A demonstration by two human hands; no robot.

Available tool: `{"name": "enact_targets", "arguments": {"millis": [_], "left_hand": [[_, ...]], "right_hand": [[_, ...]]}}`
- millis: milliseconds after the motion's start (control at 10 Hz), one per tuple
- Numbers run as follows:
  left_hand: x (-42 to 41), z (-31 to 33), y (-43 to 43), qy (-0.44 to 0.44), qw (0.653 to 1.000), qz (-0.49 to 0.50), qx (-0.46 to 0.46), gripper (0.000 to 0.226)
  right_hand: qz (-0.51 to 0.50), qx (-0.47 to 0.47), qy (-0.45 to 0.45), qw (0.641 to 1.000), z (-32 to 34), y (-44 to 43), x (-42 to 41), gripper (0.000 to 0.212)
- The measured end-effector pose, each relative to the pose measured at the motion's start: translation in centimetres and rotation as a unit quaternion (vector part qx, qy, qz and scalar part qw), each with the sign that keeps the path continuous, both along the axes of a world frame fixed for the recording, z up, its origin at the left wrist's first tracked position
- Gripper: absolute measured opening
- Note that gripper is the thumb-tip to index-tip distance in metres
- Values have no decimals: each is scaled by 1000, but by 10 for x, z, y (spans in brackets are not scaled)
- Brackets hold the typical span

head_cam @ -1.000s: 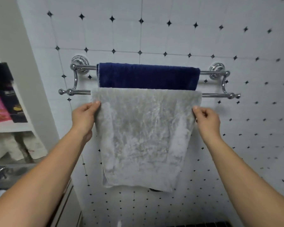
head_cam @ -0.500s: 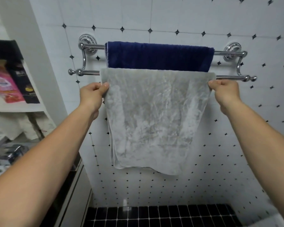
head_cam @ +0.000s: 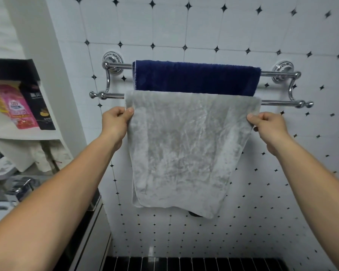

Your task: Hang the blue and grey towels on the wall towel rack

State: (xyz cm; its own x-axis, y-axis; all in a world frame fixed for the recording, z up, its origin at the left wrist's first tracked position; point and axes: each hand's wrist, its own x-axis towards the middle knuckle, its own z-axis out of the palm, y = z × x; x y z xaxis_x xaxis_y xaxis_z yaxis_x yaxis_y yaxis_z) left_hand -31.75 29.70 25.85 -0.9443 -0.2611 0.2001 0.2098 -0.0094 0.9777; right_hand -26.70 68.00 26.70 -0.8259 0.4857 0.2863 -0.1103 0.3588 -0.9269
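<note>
On the wall towel rack (head_cam: 114,66), the blue towel (head_cam: 196,77) already hung folded over the upper, rear bar, and the grey towel (head_cam: 184,149) was draped over the lower, front bar just below it. The left hand (head_cam: 115,122) pinched the grey towel's left edge just under that front bar, fingers curled closed on the cloth; the right hand (head_cam: 268,126) gripped the right edge likewise. Held at both sides, the towel could probably be pulled flat and centred along the bar.

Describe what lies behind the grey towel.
Behind the grey towel runs the front bar, showing only at its ends, and the tiled wall. The bar's middle and the blue towel's lower part are covered.
</note>
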Motion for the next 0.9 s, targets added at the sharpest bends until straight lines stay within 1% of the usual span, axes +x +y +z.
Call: {"name": "enact_targets", "arguments": {"millis": [100,200,300,500,600,700,800,900], "left_hand": [[0,-2,-1,-5,1000,-15,-4,12],[3,1,0,4,1000,-3,-7,6],[5,8,0,15,1000,11,-8,13],[4,15,-3,23,999,4,-28,10],[8,13,-6,23,999,27,-16,29],[20,3,-6,15,998,63,-12,35],[43,-12,-5,-1,998,65,-11,33],[61,-26,-1,-2,998,56,-7,27]], "right_hand": [[-4,-5,8,1000,0,1,-1,24],[-16,-15,28,999,1,1,-2,28],[-33,-12,40,999,4,2,-6,34],[-50,12,23,998,9,3,-10,27],[-60,20,20,998,7,7,-7,27],[-70,26,39,996,3,8,-1,29],[-55,31,44,997,-6,-3,8,23],[-2,59,25,998,-13,-24,14,14]]}}
